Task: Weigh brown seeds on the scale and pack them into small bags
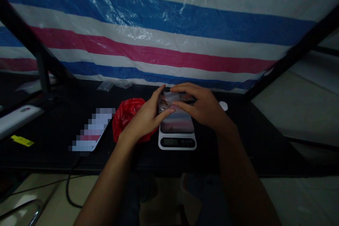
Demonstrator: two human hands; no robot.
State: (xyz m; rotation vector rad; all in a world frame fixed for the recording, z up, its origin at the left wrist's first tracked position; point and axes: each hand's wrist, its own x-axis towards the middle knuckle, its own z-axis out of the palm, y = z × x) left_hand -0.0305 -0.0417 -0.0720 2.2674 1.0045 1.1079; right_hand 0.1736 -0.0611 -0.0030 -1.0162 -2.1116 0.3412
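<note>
The left hand [145, 118] and right hand [202, 104] curl closed on a small plastic packet [169, 98], gripping it from either end. Its long axis runs sideways between the fingers, both hands equally near, just above a kitchen scale [177, 142].

**Hands close in over the scale; passage lies to the right.**

The left hand [147, 116] and right hand [201, 104] cup a wrapped packet [172, 100] above the kitchen scale [177, 142], blocking approach from above. On the left, a red plastic bag [127, 116] sits just beside the scale, with a blurred flat item [92, 130] beyond it. To the right, the black tabletop [251, 148] allows passage; a small white disc [223, 106] stands near the rear edge, and a striped tarp [159, 31] bounds the back.
</note>
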